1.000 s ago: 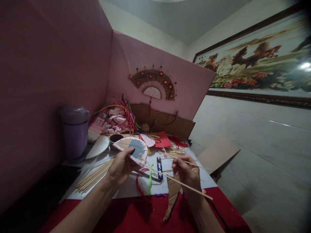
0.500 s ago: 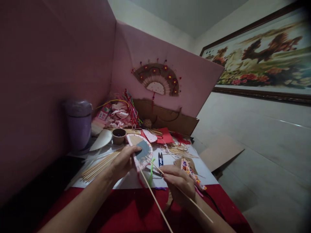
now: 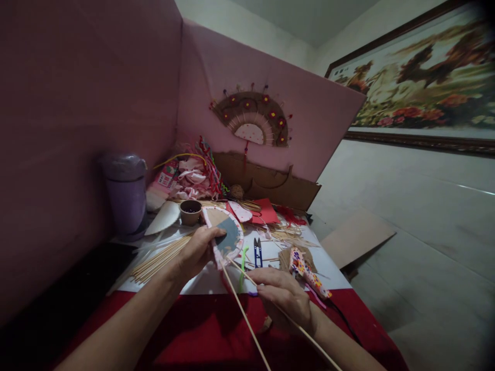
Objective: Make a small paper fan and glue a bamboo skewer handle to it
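Observation:
My left hand (image 3: 200, 246) is closed on a half-round cardboard piece (image 3: 230, 234), its thumb lying on the grey patch. Pink and white fabric wraps the piece's curved rim. One thin wooden stick (image 3: 247, 319) runs from the piece's lower corner down towards me. A second wooden stick (image 3: 305, 334) is pinched in my right hand (image 3: 280, 293), its tip close to that same corner; whether it touches cannot be made out. Just beyond my right hand lie blue thread snips (image 3: 258, 252) and a bright green strip (image 3: 243, 265).
A bundle of sticks (image 3: 160, 260) lies left of my hands, near a small brown cup (image 3: 191, 212) and a purple bin (image 3: 126, 196). A flower-patterned object (image 3: 309, 273) rests on the right. A decorated fan (image 3: 253, 118) hangs on the pink board behind.
The stick in my right hand has moved slightly down and left, its tip now nearer the piece's lower corner. My left hand keeps its hold. The view has shifted a little.

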### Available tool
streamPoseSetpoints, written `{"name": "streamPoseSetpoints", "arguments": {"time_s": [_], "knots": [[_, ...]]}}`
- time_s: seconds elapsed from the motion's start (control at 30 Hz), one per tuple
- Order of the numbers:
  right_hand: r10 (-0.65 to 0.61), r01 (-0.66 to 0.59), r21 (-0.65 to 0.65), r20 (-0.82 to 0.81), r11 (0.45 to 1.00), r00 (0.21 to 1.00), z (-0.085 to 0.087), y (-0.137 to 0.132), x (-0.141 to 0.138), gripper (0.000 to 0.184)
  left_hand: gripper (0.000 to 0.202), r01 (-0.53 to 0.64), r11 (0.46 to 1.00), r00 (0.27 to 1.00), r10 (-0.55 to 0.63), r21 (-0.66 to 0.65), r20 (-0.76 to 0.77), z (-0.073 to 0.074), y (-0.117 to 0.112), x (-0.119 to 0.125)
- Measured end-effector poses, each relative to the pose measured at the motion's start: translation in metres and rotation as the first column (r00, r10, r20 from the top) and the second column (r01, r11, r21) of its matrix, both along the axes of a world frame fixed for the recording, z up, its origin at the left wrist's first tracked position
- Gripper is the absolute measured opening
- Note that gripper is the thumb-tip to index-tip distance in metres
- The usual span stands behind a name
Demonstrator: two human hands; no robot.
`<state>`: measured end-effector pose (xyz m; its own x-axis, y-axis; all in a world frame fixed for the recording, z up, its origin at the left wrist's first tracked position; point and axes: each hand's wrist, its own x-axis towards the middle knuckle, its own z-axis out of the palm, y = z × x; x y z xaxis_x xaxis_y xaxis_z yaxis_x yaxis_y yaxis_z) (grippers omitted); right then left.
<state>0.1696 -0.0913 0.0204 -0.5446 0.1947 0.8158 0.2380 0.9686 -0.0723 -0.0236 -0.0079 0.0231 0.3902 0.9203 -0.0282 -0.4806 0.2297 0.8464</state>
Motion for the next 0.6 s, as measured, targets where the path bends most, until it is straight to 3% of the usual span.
{"name": "streamPoseSetpoints", "arguments": {"time_s": [0.3, 0.6], "knots": [[0.024, -0.023, -0.03, 0.03, 0.999, 0.999, -0.001, 0.0004, -0.0024, 0.043, 0.012, -0.022, 1.0, 1.0, 0.022, -0.018, 0.02, 0.0036, -0.0016, 0.0012], [0.046, -0.041, -0.041, 0.111, 0.998, 0.993, 0.0006, 0.0009, -0.0004, 0.038, 0.011, -0.038, 0.999, 0.999, 0.038, -0.007, 0.013, 0.0033, -0.0009, 0.001]]}}
